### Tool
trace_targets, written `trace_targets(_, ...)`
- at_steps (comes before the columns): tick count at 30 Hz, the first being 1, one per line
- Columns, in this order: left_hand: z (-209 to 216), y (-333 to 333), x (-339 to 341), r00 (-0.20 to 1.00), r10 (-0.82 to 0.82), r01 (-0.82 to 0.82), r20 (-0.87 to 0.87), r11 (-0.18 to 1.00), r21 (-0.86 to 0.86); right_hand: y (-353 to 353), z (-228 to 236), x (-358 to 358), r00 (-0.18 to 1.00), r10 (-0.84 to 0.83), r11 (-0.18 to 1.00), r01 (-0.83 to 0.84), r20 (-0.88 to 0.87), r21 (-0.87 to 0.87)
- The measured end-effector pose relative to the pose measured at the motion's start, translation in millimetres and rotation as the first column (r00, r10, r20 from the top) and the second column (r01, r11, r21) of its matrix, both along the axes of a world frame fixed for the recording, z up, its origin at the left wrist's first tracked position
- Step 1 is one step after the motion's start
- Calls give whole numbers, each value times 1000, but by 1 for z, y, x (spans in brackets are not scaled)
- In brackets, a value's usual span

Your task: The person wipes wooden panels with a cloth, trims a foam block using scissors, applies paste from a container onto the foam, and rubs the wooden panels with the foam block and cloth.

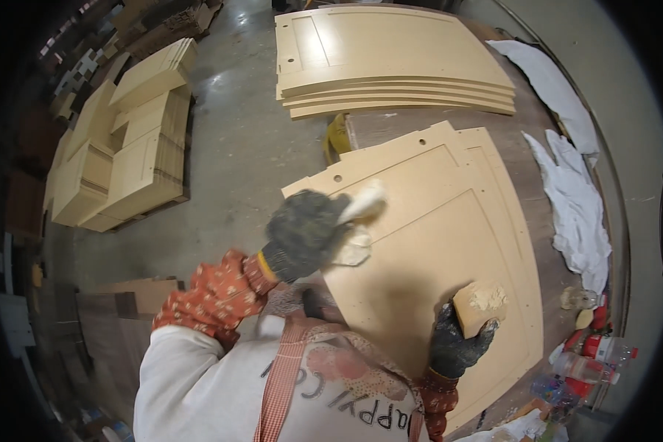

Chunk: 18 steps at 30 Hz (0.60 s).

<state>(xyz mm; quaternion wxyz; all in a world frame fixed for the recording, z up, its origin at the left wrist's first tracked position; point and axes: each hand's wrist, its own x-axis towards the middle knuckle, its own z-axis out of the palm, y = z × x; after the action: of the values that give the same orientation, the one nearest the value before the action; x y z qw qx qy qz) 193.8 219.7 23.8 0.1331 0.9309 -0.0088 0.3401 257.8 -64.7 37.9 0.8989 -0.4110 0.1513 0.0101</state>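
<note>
My left hand (302, 230), in a dark knitted glove with a yellow cuff edge, is closed on a crumpled white cloth (365, 202). It is over the left edge of a cream panel (412, 221), slightly smeared by motion. This panel has routed grooves, small holes and a notched far edge, and it lies on another like it. At the panel's near right part, my right hand (458, 346), in a dark glove, grips a small tan block (479, 306). Crumbly cream-coloured stuff sits on the block's top; I cannot tell what it is.
Beyond the panel lies a stack of similar panels (390, 51). White cloths (571, 206) line the table's right side, with plastic bottles (586, 366) nearer me. A yellow object (337, 138) shows by the table's left edge. Stacked boards (129, 144) stand on the floor to the left.
</note>
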Motion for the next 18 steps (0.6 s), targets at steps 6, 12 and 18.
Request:
trace_targets(6,-36,-25,-46,986,140,-148,-93,984,-95,45,-13,-3,991,109,986,-117,-77,-116)
trace_targets(12,-72,69,-15,955,276,-242,106,936,-257,26,-42,6,909,396,888,-415,126,198)
trace_targets(18,-67,95,12,966,157,-257,-205,508,-822,24,-45,10,938,313,884,-344,147,315)
